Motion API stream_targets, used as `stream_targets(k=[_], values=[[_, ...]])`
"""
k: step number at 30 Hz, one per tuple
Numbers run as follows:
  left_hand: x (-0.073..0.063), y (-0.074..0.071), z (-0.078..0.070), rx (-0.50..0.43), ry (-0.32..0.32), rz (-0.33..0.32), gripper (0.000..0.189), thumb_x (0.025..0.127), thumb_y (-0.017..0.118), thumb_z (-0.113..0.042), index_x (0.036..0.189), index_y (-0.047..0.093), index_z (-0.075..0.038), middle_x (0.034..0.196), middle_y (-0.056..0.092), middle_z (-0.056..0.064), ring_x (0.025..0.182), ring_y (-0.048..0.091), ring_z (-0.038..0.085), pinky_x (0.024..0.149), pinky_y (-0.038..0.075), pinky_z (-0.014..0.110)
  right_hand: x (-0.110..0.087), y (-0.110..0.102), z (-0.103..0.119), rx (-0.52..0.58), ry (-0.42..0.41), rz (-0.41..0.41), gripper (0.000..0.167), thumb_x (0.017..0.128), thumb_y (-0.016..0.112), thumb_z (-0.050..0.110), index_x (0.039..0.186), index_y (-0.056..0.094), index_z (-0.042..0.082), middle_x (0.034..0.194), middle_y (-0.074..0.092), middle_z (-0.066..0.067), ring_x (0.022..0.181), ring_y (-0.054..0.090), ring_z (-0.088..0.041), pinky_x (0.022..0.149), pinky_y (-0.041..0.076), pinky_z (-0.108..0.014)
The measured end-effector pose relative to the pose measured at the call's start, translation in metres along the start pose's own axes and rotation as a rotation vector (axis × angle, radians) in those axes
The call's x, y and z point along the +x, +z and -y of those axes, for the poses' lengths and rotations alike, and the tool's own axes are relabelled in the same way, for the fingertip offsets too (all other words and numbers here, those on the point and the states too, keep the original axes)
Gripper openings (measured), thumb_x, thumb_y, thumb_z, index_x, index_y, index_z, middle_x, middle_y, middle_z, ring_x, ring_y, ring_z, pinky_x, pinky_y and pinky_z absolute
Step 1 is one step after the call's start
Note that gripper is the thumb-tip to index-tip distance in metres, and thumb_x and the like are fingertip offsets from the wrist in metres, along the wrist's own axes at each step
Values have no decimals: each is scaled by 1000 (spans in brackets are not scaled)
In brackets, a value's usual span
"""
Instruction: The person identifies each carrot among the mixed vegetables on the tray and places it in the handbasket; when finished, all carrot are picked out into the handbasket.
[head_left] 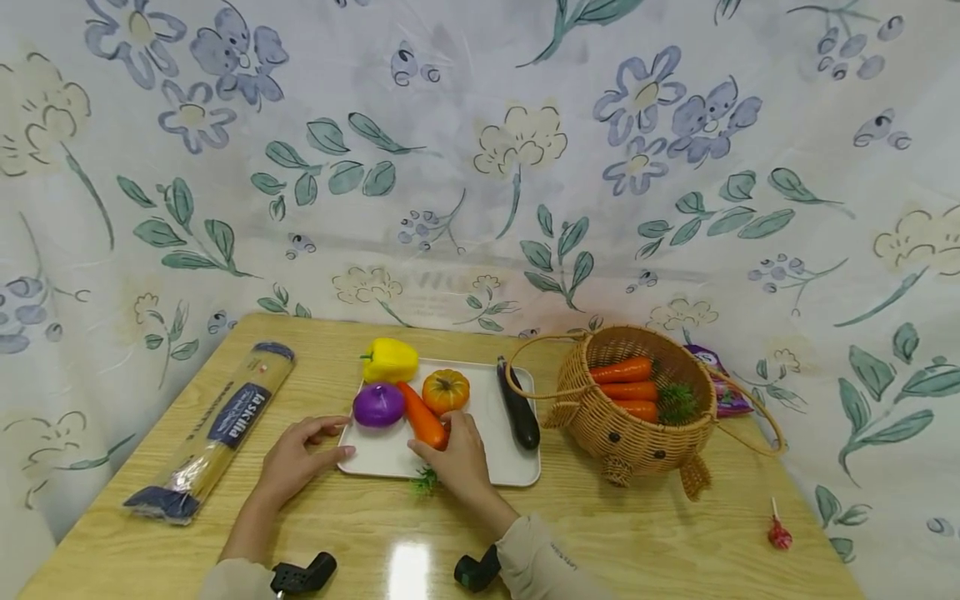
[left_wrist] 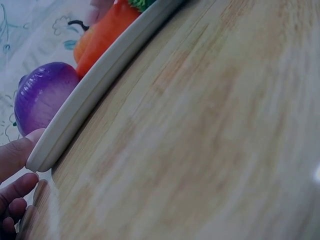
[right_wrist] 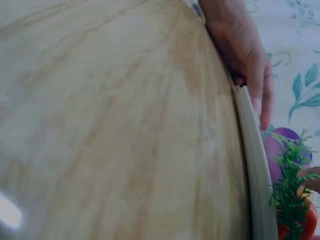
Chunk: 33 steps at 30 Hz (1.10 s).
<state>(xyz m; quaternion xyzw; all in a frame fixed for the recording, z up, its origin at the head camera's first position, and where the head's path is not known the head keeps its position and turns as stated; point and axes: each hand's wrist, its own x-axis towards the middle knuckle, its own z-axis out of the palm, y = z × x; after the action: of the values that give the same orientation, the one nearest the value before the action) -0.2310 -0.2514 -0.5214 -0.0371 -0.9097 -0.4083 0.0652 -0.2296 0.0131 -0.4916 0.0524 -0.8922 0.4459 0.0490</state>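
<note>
On a white tray (head_left: 382, 454) lies an orange carrot (head_left: 423, 419), and my right hand (head_left: 461, 458) holds it by its thick end. Its green leafy top (right_wrist: 291, 182) pokes out over the tray's near rim. My left hand (head_left: 296, 458) grips the tray's left edge, thumb on the rim and fingers at the outer side in the left wrist view. Beside the carrot sit a purple onion (head_left: 378, 406) and a small orange pumpkin (head_left: 446, 391). A yellow bell pepper (head_left: 392, 361) is at the back left corner, a dark eggplant (head_left: 518, 407) along the right side.
A wicker basket (head_left: 637, 437) with several carrots (head_left: 626, 390) stands right of the tray, a purple packet (head_left: 723, 383) behind it. Spaghetti in a bag (head_left: 217, 433) lies on the left. A red lollipop (head_left: 780, 533) is near the table's right edge.
</note>
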Motion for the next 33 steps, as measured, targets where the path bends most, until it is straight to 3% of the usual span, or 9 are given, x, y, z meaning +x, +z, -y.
stream_targets(k=[15, 26, 33], values=[[0, 0, -3, -6, -13, 16, 48, 83, 79, -38, 125, 68, -17, 110, 66, 4, 98, 51, 19, 85, 40, 36, -1, 10, 2, -47, -3, -117, 45, 78, 84, 29, 108, 62, 3, 99, 59, -7, 89, 53, -20, 77, 43, -31], [0, 1, -3, -8, -17, 19, 49, 84, 79, -39, 126, 68, -17, 111, 65, 6, 99, 51, 20, 86, 41, 38, -3, -4, -5, -85, -27, -141, 37, 73, 81, 13, 106, 66, 6, 94, 61, -6, 84, 56, -19, 75, 44, -32], [0, -1, -4, 1, -12, 18, 49, 84, 79, -39, 126, 68, -17, 110, 65, 5, 99, 51, 20, 86, 41, 38, -6, -18, -15, -27, -2, -113, 40, 70, 80, 8, 108, 68, 6, 98, 62, -7, 87, 57, -22, 80, 47, -38]])
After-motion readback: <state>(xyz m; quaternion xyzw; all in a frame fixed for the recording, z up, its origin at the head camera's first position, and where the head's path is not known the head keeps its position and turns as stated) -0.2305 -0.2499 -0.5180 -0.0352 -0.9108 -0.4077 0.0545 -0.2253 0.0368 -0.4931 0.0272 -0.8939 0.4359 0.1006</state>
